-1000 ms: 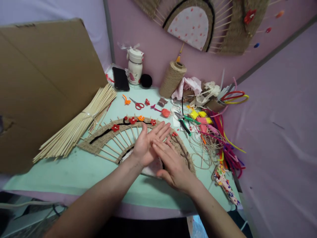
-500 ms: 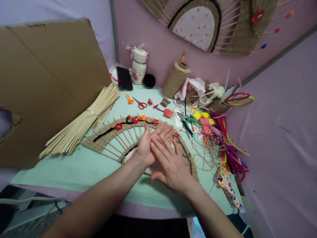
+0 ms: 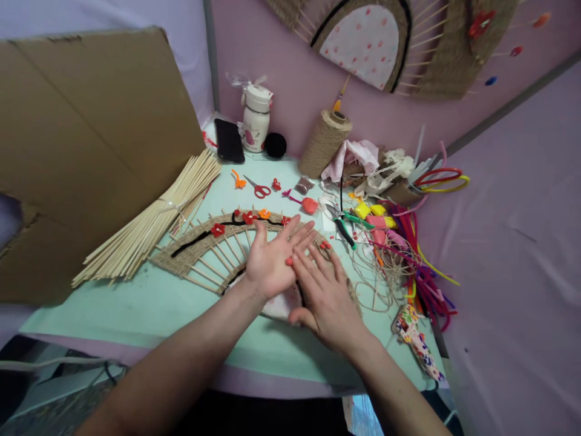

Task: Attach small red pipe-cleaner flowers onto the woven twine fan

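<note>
My left hand (image 3: pixel 272 260) is palm up with its fingers spread, above the middle of a fan-shaped twine-and-stick piece (image 3: pixel 200 239). A small red ball, clay by its look (image 3: pixel 289 261), lies on that palm near the base of the fingers. My right hand (image 3: pixel 324 297) is palm down with fingers stretched out, its fingertips beside the ball and over the edge of the left palm. Red flowers (image 3: pixel 218 229), an orange flower (image 3: pixel 264 214) and a black line decorate the fan's woven band. My hands hide part of the fan's centre and right side.
Left of the fan lie bundled sticks (image 3: pixel 149 218) by a cardboard sheet (image 3: pixel 100 151). Behind are scissors (image 3: pixel 258 188), a lump of red clay (image 3: pixel 310 206), a twine spool (image 3: pixel 324 142) and a bottle (image 3: pixel 256 121). Pliers (image 3: pixel 341 227), pipe cleaners (image 3: pixel 422 272) and a glue gun (image 3: pixel 417 342) are at right.
My palms were overlapping, with the right fingers across the left palm. The right hand has slid right and toward me, and the small red ball now shows on the left palm.
</note>
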`<action>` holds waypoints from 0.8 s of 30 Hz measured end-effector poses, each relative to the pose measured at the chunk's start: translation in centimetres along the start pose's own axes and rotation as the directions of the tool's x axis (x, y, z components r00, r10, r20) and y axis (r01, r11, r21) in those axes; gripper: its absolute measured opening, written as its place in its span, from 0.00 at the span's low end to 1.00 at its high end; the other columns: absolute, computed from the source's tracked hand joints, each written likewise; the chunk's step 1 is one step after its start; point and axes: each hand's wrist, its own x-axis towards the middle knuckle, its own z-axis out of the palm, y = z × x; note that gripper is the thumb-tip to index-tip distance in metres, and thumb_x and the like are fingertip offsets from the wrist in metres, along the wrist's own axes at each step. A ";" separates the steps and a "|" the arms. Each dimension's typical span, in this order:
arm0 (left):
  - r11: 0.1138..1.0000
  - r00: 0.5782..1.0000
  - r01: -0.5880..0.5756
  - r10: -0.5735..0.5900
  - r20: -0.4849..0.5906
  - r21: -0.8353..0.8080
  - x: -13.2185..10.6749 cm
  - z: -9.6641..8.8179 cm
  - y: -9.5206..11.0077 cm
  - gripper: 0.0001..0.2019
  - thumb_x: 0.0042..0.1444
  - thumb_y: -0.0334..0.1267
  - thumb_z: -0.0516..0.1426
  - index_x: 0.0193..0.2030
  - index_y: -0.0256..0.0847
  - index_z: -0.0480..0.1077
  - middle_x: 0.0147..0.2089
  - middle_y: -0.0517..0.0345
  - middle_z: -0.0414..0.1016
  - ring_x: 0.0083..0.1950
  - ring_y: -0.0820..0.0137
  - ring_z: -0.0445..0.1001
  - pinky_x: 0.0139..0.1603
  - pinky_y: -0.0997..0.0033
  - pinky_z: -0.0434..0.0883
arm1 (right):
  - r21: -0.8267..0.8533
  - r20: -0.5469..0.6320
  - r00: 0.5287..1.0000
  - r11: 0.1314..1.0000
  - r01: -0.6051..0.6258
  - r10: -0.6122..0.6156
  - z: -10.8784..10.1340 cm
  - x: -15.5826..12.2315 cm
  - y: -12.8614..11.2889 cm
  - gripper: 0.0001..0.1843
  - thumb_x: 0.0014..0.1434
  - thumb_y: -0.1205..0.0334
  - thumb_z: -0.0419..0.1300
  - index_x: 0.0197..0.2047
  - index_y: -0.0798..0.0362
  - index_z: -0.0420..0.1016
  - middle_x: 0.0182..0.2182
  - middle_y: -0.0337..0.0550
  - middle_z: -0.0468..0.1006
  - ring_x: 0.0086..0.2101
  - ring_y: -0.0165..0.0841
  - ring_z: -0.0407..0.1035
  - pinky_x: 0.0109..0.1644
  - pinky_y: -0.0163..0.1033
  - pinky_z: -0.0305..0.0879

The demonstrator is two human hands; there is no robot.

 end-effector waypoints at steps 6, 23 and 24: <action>0.994 0.994 0.105 -0.106 0.021 0.043 0.1 -0.4 -0.2 0.41 0.56 0.70 0.40 0.65 0.41 0.61 0.65 0.40 0.65 0.67 0.54 0.62 0.63 0.50 0.63 | 0.025 0.038 0.991 0.992 0.125 -0.126 -0.3 -0.1 -0.7 0.54 0.56 0.26 0.37 0.71 0.59 0.48 0.68 0.52 0.57 0.69 0.43 0.42 0.71 0.57 0.33; 0.998 0.998 0.061 -0.061 -0.003 0.025 0.2 0.1 -0.5 0.40 0.58 0.68 0.41 0.62 0.36 0.63 0.62 0.38 0.69 0.64 0.54 0.66 0.62 0.55 0.65 | 0.126 -0.019 0.999 0.991 -0.040 0.043 -0.1 -0.4 1.0 0.43 0.64 0.34 0.39 0.70 0.56 0.53 0.67 0.52 0.59 0.68 0.47 0.44 0.69 0.62 0.40; 0.996 0.997 0.082 -0.082 0.003 0.028 0.2 0.1 -0.7 0.41 0.58 0.68 0.40 0.63 0.34 0.63 0.61 0.36 0.69 0.64 0.54 0.67 0.62 0.55 0.65 | 0.177 -0.040 0.998 0.983 -0.046 0.054 -0.2 -0.3 1.3 0.41 0.65 0.36 0.39 0.70 0.56 0.52 0.67 0.52 0.59 0.68 0.46 0.46 0.69 0.61 0.42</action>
